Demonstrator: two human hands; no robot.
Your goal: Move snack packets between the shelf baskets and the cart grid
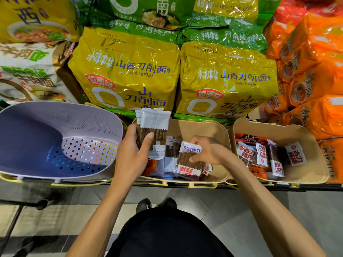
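Observation:
My left hand [130, 154] grips a small stack of white-and-brown snack packets [155, 127], held upright over the left edge of the middle tan basket [213, 130]. My right hand [207, 151] reaches into that basket and pinches a white-and-brown snack packet [188, 160] lying on top of other packets there. A second tan basket [306, 138] to the right holds several red-and-white snack packets [261, 154]. On the left stands a pale purple perforated basket [55, 127] with nothing visible inside.
Big yellow noodle bags [126, 71], green ones and orange ones [315, 62] are stacked right behind the baskets. The shelf's front edge [167, 184] runs below the baskets. A dark metal bar [11, 225] crosses the lower left over the tiled floor.

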